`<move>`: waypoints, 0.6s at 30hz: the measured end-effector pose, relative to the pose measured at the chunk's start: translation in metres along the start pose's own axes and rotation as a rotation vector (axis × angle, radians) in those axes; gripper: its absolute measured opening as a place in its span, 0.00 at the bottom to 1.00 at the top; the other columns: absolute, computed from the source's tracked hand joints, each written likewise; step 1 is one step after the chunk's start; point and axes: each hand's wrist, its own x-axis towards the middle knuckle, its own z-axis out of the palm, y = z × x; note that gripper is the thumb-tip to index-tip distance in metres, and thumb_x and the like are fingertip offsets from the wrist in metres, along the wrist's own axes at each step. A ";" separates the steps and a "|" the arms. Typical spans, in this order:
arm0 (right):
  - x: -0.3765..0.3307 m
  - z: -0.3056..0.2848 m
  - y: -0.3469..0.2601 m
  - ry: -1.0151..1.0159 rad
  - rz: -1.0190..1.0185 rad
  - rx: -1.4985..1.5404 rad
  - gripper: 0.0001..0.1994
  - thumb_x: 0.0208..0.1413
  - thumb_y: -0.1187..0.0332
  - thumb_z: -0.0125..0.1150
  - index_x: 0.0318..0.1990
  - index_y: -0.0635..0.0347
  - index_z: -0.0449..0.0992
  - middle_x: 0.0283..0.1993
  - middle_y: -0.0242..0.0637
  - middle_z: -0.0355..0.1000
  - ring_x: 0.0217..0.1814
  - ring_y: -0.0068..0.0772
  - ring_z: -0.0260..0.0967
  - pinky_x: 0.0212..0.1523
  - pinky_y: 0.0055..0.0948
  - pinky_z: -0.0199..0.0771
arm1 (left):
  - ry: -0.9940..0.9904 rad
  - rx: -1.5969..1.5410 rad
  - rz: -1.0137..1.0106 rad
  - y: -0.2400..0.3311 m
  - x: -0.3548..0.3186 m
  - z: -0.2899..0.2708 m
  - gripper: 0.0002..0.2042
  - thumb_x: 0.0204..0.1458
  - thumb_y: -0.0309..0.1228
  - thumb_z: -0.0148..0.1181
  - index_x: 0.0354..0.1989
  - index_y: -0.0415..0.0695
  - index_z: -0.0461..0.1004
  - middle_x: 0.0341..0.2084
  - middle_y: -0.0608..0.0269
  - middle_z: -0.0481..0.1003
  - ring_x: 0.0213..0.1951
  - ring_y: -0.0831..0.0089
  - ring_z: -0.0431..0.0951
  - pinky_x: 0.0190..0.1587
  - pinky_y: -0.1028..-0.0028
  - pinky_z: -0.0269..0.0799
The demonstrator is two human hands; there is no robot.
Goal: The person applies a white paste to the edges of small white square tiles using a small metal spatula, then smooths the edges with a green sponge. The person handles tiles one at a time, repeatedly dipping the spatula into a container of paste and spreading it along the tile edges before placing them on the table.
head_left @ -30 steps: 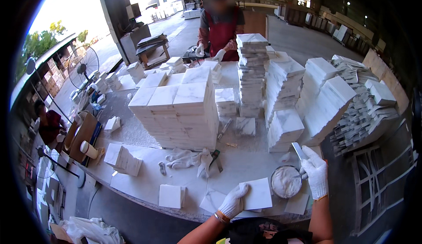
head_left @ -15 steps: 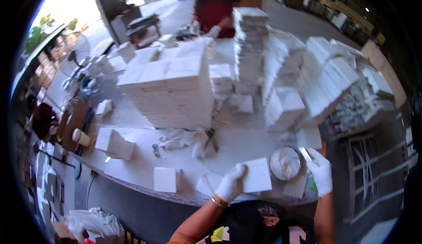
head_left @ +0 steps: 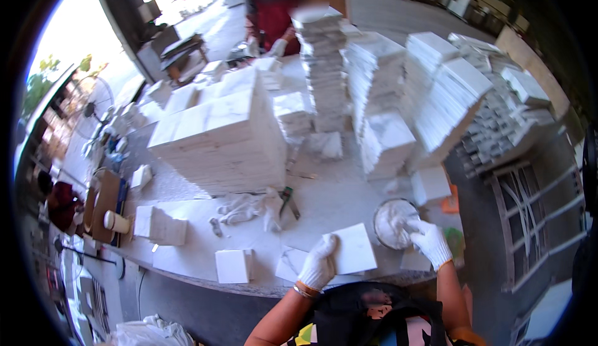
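My left hand, in a white knit glove, grips the left edge of a square white marble tile at the table's front edge. A second thin tile lies flat just left of that hand. My right hand, also gloved, has its closed fingers at the right rim of a round bowl of white, lumpy paste. Whatever those fingers hold is hidden against the paste. Another flat pale piece lies below the bowl, partly under my right wrist.
Tall stacks of marble tiles stand on the table, with more stacks at the back right. Crumpled gloves, a green-handled tool, small tile blocks and a paper cup lie nearer. Across the table works another person.
My right hand has moved left from beside the bowl to its paste; the pale flat strip it held no longer shows. My left hand stays on the tile. The view has shifted slightly.
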 end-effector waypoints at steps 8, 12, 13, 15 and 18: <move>0.002 0.006 -0.001 -0.116 0.080 0.186 0.21 0.56 0.70 0.55 0.58 0.59 0.77 0.23 0.31 0.71 0.17 0.19 0.64 0.16 0.21 0.64 | -0.102 -0.056 -0.134 0.000 0.002 0.001 0.15 0.63 0.38 0.57 0.52 0.43 0.70 0.46 0.65 0.74 0.48 0.72 0.75 0.54 0.67 0.74; -0.010 -0.010 -0.005 0.107 -0.054 -0.169 0.23 0.60 0.63 0.61 0.62 0.57 0.72 0.35 0.38 0.76 0.33 0.29 0.72 0.37 0.30 0.73 | -0.142 -0.138 -0.067 -0.006 0.000 0.004 0.14 0.63 0.39 0.58 0.50 0.43 0.71 0.44 0.66 0.75 0.46 0.74 0.76 0.52 0.69 0.74; -0.012 -0.014 -0.010 0.176 -0.146 -0.216 0.25 0.60 0.64 0.62 0.63 0.59 0.71 0.41 0.41 0.77 0.40 0.31 0.74 0.44 0.30 0.73 | -0.139 -0.131 -0.035 -0.008 0.001 0.002 0.14 0.63 0.39 0.58 0.49 0.43 0.72 0.43 0.66 0.75 0.46 0.75 0.76 0.52 0.69 0.74; -0.020 -0.024 -0.028 0.208 -0.177 -0.059 0.29 0.59 0.67 0.64 0.67 0.64 0.65 0.54 0.46 0.74 0.51 0.32 0.72 0.52 0.30 0.71 | -0.124 -0.056 0.028 -0.010 0.001 0.003 0.14 0.62 0.39 0.59 0.48 0.42 0.73 0.42 0.67 0.75 0.45 0.77 0.75 0.51 0.71 0.72; -0.038 0.004 -0.087 0.040 -0.277 0.373 0.35 0.58 0.66 0.65 0.71 0.63 0.58 0.59 0.47 0.69 0.57 0.34 0.69 0.57 0.31 0.69 | -0.131 0.135 0.107 -0.008 0.001 0.008 0.15 0.62 0.39 0.60 0.49 0.41 0.73 0.44 0.68 0.75 0.45 0.77 0.74 0.51 0.72 0.71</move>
